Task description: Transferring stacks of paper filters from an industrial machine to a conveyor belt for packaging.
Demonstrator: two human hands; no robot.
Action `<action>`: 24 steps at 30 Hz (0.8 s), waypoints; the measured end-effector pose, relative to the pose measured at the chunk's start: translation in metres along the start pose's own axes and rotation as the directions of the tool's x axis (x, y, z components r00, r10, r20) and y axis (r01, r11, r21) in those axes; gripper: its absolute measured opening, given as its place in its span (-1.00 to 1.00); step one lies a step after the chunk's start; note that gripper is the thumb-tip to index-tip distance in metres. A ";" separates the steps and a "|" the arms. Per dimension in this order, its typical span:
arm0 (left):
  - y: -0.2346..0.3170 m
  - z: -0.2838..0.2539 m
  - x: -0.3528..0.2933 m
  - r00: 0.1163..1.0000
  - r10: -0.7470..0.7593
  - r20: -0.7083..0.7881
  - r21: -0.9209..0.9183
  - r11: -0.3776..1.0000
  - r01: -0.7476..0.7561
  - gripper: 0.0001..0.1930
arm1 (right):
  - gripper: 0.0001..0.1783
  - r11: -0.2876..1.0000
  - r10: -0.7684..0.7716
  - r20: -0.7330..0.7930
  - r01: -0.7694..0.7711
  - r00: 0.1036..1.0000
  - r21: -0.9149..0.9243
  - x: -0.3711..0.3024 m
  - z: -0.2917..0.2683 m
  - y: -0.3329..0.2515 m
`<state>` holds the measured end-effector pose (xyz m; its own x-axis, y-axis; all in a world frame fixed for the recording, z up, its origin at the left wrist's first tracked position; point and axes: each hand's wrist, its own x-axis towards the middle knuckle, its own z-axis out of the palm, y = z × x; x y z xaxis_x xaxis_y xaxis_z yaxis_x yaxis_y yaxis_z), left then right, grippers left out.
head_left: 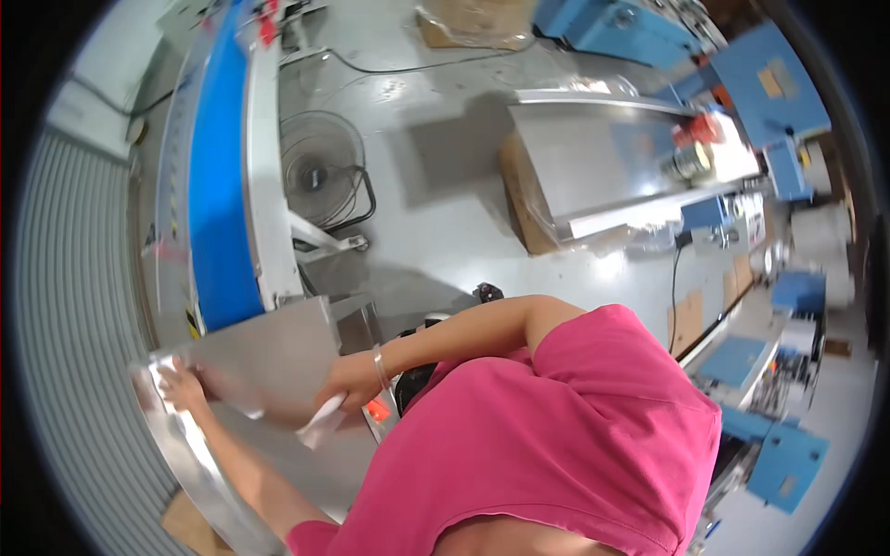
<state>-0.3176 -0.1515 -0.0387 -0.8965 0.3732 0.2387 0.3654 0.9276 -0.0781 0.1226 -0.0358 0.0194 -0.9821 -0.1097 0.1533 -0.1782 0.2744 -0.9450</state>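
We gripped a white item (322,427) w/ R hand (354,378) fingers; L hand (185,387) fingers spread on steel counter (278,345); cardbd. box (445,35) contents unclear.

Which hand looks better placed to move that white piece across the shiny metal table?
Probably the right hand: it grips the thin, white, cloth-like piece over or against the flat, silver metal table. The left hand is farther from the piece, at the table's left edge.
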 end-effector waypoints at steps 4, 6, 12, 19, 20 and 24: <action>0.080 -0.045 -0.045 0.898 0.083 -0.432 -0.182 0.967 -0.177 -0.35 | -0.60 0.848 0.388 -0.347 -0.183 0.854 0.498 -0.096 -0.031 0.010; 0.130 -0.094 -0.090 0.827 0.238 -0.510 -0.298 0.853 -0.429 -0.41 | -0.54 0.794 0.534 -0.439 -0.249 0.722 0.555 -0.149 -0.028 0.023; 0.259 -0.173 -0.221 0.784 0.416 -0.461 -0.579 0.529 -0.621 -0.67 | -0.36 0.506 0.859 -0.489 -0.404 0.154 0.762 -0.300 -0.003 0.083; 0.351 -0.177 -0.370 0.720 0.663 -0.203 -0.867 0.220 -0.446 -0.78 | -0.52 0.559 0.826 -0.546 0.333 -0.141 0.759 -0.446 -0.013 0.054; 0.360 -0.175 -0.391 0.672 0.727 -0.142 -0.890 0.205 -0.408 -0.78 | -0.51 0.558 0.823 -0.546 0.396 -0.155 0.729 -0.466 -0.009 0.053; 0.384 -0.190 -0.479 0.465 0.870 0.161 -0.976 0.209 -0.054 -0.81 | -0.50 0.529 0.843 -0.512 0.413 -0.162 0.741 -0.507 -0.004 0.007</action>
<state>0.3000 0.0230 0.0004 -0.1395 0.9838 -0.1123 0.3693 0.1570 0.9160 0.6186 0.0252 -0.0642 -0.0232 0.7387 -0.6737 -0.4538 -0.6082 -0.6513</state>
